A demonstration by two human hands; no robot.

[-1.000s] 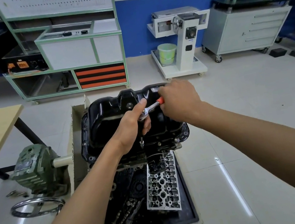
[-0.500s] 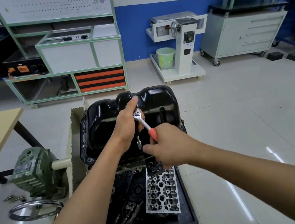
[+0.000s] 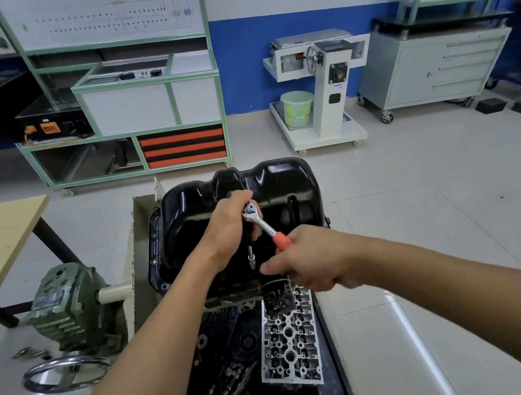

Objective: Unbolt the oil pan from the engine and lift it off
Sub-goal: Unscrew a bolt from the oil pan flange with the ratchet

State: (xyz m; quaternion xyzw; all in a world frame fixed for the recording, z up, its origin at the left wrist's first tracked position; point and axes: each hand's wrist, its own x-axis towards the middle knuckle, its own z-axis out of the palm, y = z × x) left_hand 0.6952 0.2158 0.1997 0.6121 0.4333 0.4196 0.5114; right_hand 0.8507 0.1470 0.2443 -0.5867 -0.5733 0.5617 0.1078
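Two bare hands on one ratchet wrench [image 3: 258,220]. Left hand [image 3: 226,231] is cupped over the chromed ratchet head, fingers curled round it. A slim steel extension bar [image 3: 251,256] drops straight down from under that palm toward the pan's near flange; whether its tip is seated on a bolt cannot be told. Right hand [image 3: 312,261] is a closed fist round the orange handle, of which only the upper end shows.

Oil pan [image 3: 204,203]: glossy black metal, deep, with a scalloped far wall and a flat flange. It sits on top of the grimy dark engine block [image 3: 234,292], at the far end of a shallow black tray [image 3: 339,375].

Cylinder head [image 3: 289,342]: pale cast metal, rectangular, pitted with round bores, lying in the tray near the right hand among greasy dark parts.

Green ribbed gearbox [image 3: 63,308] stands left of the engine, with a polished handwheel ring [image 3: 63,371] in front of it.
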